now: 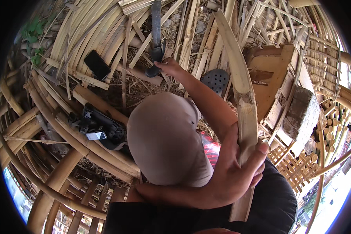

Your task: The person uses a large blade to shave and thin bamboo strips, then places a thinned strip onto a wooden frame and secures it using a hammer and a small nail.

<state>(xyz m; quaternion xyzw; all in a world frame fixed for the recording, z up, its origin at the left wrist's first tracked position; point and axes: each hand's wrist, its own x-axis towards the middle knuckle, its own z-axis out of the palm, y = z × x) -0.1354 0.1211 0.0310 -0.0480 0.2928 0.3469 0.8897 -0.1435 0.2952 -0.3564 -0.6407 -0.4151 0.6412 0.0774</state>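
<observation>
The split bamboo slat [241, 89] stands nearly upright in front of the person, rising from beside the bent knee [163, 140] toward the top of the view; the left hand [234, 171] is wrapped round its lower part, thumb up along the right edge, so it is clamped firmly on the slat; the right hand [169, 67] is stretched well away from it, closed round the dark handle of a chopping knife [156, 50] whose blade points off up the frame. The slat looks stiff and fairly light, dry and fibrous, with a torn, ragged patch partway up; its split edges are probably sharp and splintery, so the smoother outer face low down seems the safest place to hold. The ground is a loose litter of bamboo strips [89, 27] over dry straw, uneven and springy by the look of it; a black phone [97, 64] lies on the strips at the left; a black bag [103, 128] sits by thick curved poles; a dark perforated disc [215, 80], a wooden board [271, 74], a grey stone block [300, 115] and a bamboo lattice panel [296, 167] crowd the right side.
</observation>
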